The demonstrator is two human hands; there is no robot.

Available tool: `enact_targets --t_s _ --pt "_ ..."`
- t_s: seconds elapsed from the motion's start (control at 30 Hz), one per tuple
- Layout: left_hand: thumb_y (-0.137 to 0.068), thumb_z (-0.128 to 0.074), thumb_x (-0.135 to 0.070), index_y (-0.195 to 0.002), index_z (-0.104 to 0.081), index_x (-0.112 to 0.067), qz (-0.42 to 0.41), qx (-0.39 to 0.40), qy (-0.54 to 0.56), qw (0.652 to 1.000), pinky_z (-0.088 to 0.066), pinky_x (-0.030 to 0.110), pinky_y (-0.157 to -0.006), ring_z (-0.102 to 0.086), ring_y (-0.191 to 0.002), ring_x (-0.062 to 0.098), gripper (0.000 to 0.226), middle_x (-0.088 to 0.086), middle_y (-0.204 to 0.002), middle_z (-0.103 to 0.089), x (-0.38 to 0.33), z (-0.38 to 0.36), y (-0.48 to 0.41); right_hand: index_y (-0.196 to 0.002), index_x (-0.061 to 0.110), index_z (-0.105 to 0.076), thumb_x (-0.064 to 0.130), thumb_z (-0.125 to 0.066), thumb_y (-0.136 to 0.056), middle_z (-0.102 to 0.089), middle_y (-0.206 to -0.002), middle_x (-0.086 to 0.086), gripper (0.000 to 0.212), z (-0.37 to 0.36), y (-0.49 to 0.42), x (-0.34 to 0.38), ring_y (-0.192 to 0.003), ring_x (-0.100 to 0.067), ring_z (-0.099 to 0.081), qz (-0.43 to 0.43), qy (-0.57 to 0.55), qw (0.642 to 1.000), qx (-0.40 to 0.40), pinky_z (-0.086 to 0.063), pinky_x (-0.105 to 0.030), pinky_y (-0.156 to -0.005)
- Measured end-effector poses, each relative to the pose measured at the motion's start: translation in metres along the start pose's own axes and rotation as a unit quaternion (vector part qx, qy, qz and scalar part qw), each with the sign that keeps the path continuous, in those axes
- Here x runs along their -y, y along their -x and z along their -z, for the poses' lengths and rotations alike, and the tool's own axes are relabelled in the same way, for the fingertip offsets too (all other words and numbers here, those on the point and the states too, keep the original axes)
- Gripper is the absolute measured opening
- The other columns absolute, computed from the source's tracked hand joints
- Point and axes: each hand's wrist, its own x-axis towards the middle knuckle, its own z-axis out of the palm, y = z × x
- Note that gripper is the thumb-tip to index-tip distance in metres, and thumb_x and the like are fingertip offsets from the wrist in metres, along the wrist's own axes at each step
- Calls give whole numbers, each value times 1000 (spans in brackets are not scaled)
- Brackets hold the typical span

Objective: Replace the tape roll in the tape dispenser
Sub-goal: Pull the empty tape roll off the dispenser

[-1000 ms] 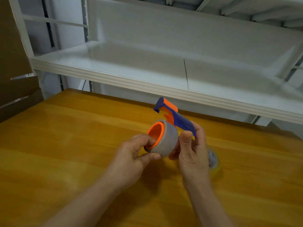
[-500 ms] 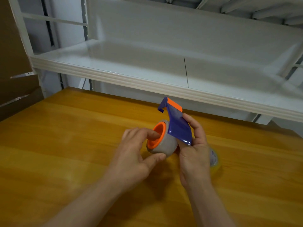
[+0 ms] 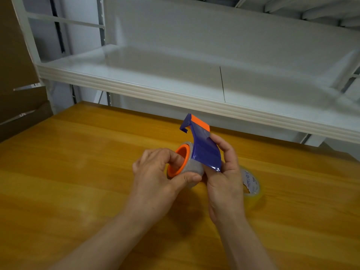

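Tape dispenser (image 3: 204, 151) is being held above the table (image 3: 78, 172), its blue body gripped in the curled fingers of the right hand (image 3: 226, 178). The left hand (image 3: 155, 176) is pinching the grey roll (image 3: 191, 169): thumb on the outer wrap, fingertips hooked inside the orange hub. An off-axis pull is probably risking a jammed roll (or a slipped grip). The body is curving upward from the fingers to an orange-tipped blade end.

Behind the right hand (image 3: 224, 184), the yellowish transparent tape roll (image 3: 255, 197) is half hidden; print on its white core (image 3: 251, 182) is illegible.
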Motion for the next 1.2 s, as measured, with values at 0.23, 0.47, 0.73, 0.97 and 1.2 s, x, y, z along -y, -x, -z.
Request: enact_targets --t_s 0.23,0.47,0.73,0.97,1.2 --pt "-74 -76 -49 -85 -63 -34 -3 21 0 1000 -41 40 -91 -35 -104 -20 23 -36 -101 -53 -2 0 1 -124 34 -60 6 -65 -93 -74 -96 24 42 1 0 7 -79 -15 -71 5 24 1000 -17 -57 -29 -57" --pt "-77 -52 -65 -98 -68 -36 -37 31 -17 999 -38 36 -90 -49 -102 -6 39 -26 -93 -59 2 2 -1 -124 37 -63 9 -63 -95 -77 -99 7 40 7 -3 8 -45 -10 -51 -39 15 999 -29 -39 -21 -35" --pt "-79 -55 -63 -95 -64 -35 -29 22 20 999 -51 55 -86 -58 -98 4 33 -21 -94 -62 8 2 -2 -124 39 -63 0 -60 -96 -74 -112 1 47 10 -7 11 -72 -21 -75 -87 -33 994 -50 -50 -23 -39" --pt "-84 -75 -33 -91 -66 -27 -77 -52 -78 993 -37 44 -91 -44 -94 -5 13 -34 -90 -50 12 9 -8 -121 40 -63 3 -63 -95 -78 -96 11 45 10 -7 15 -83 -24 -76 -96 -40 992 -71 -53 -24 -42" --pt "-78 -81 -21 -83 -73 -23 19 -59 -328 943 -28 49 -89 -52 -113 33 10 1 -103 -75 47 31 -31 -125 41 -61 7 -66 -93 -58 -112 13 48 8 -4 21 -89 -31 -71 -120 -32 990 -66 -60 -32 -49"
